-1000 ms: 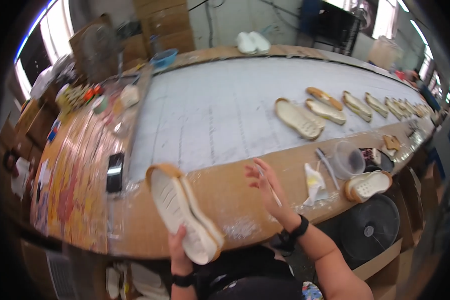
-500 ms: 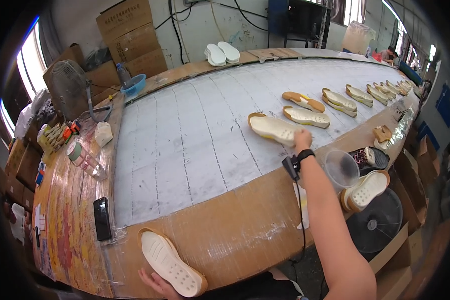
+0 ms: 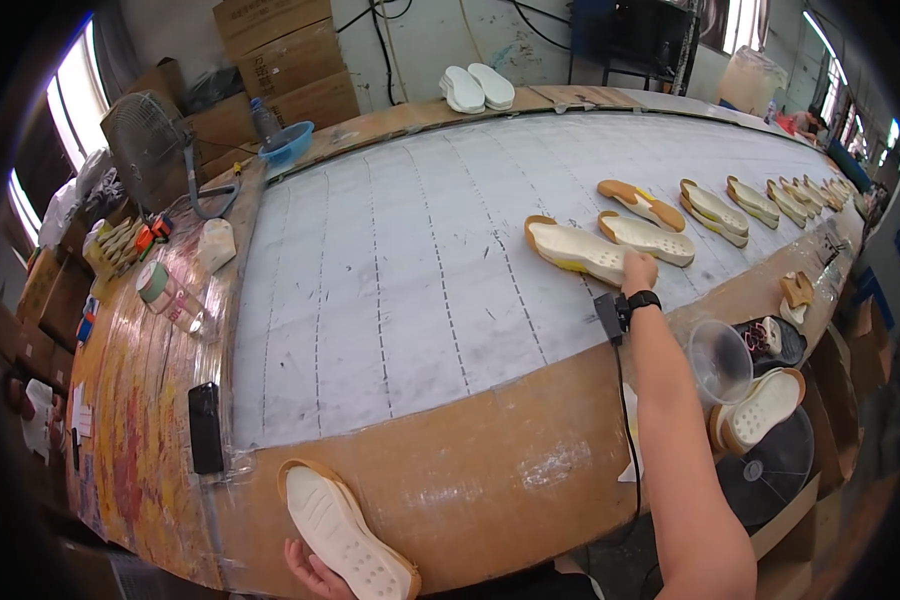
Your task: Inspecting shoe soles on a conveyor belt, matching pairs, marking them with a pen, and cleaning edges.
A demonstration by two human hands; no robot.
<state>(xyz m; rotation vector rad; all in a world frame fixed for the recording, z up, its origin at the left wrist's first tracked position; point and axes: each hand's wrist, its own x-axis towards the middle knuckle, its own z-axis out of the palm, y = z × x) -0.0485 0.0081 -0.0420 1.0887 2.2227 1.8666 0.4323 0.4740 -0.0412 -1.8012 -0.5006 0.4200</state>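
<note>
My right hand (image 3: pixel 641 270) reaches over the white belt, its fingers closed on the perforated end of a cream shoe sole (image 3: pixel 575 248) with a tan rim and a yellow patch on its side. Just beyond that sole lie another cream sole (image 3: pixel 650 238) and a tan-and-white one (image 3: pixel 642 204) turned bottom up. At the front edge of the table, my left hand (image 3: pixel 317 574) holds a cream sole with a tan rim (image 3: pixel 342 525). Its fingers curl at the sole's left side, and the thumb and palm are partly hidden.
More soles (image 3: pixel 714 212) run in a row toward the far right. Near my right arm are a clear plastic tub (image 3: pixel 720 362) and a pair of soles (image 3: pixel 760 410). A phone (image 3: pixel 205 428), a bottle (image 3: pixel 175 300) and a fan (image 3: pixel 150 150) stand at left.
The view has shifted slightly, so most things appear moved right. My right hand still grips the sole, which now lies lower, close against its neighbour. The left hand remains at its sole.
</note>
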